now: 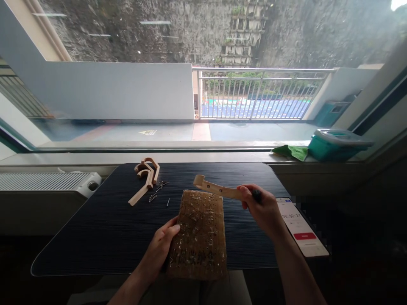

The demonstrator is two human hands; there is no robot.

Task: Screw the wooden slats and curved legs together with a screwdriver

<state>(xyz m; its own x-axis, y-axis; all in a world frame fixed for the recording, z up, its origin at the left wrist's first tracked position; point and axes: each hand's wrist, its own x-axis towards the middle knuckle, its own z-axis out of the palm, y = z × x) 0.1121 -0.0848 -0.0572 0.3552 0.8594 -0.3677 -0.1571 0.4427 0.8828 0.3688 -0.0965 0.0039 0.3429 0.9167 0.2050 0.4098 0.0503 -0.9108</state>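
A brown woven-textured panel lies flat on the dark ribbed table, near its front edge. My left hand grips the panel's left edge, thumb on top. My right hand is closed around one end of a curved light wooden piece with small holes, held just above the panel's far edge. A dark object shows at the fingers of that hand; I cannot make out what it is.
Two more curved wooden pieces and several small nails or screws lie at the table's far left. A phone showing a timer rests at the right edge. A teal lidded box and green cloth sit on the windowsill. A radiator stands left.
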